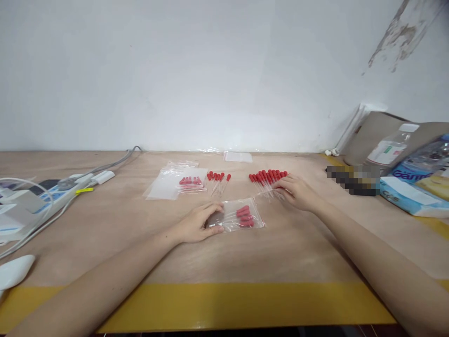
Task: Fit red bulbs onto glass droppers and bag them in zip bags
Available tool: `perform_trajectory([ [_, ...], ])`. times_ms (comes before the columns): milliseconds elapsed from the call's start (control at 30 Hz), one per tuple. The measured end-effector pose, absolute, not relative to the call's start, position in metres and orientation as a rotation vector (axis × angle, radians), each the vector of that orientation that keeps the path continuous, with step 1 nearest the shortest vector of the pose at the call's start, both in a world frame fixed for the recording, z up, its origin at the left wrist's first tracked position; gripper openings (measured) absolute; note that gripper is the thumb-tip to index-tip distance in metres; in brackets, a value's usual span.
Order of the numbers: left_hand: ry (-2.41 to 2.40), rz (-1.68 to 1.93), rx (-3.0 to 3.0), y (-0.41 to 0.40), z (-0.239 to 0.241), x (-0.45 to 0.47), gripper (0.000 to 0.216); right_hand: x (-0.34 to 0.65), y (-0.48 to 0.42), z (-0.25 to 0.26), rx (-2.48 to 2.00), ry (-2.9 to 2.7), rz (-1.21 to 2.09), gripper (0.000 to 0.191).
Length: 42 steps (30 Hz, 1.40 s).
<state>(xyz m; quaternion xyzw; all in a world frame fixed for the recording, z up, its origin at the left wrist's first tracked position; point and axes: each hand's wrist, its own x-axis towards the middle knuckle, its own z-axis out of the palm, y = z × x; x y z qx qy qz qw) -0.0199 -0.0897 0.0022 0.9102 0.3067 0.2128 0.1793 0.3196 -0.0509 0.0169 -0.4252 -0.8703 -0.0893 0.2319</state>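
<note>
A clear zip-lock bag (229, 217) holding several droppers with red rubber bulbs (246, 216) lies flat before me. My left hand (201, 222) curves round the bag's left end, thumb at the near edge and fingers at the far edge. To the right, a row of loose droppers with red bulbs (268, 176) and clear tubes lies on the table. My right hand (294, 191) is at the right end of that row, fingers bent and closed at the droppers; the fingertips partly hide what they grip.
Farther left lie clear bags (163, 185), one bagged set of droppers (190, 181) and a small loose group (217, 178). A flat bag (238, 157) lies by the wall. A power strip (52, 196) with cables is left; a bottle (391, 145) and tissue pack (410, 196) are right.
</note>
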Motion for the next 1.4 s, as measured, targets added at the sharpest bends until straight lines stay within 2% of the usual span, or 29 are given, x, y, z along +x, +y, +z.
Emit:
perform_trajectory([
  [167,0.871,0.615,2.595,-0.090,0.001,-0.020,0.042,0.327,-0.056,0.015,-1.220,-2.470,-0.328,0.020],
  [667,0.865,0.625,2.581,-0.090,0.001,-0.021,0.045,0.296,-0.059,0.004,-1.074,-2.482,-0.005,0.027],
  [867,0.868,0.619,2.596,-0.089,0.001,-0.020,0.045,0.285,-0.062,-0.005,-1.145,-2.259,0.344,0.019],
  [1100,0.877,0.603,2.595,-0.089,0.000,-0.020,0.047,0.270,-0.057,-0.020,-1.056,-1.946,0.951,0.019],
  [1267,0.863,0.625,2.584,-0.089,0.000,-0.020,0.048,0.252,-0.064,-0.014,-1.175,-1.634,1.083,0.028],
  [1400,0.858,0.634,2.575,-0.089,0.000,-0.019,0.048,0.234,-0.068,-0.015,-1.313,-1.439,1.090,0.028],
])
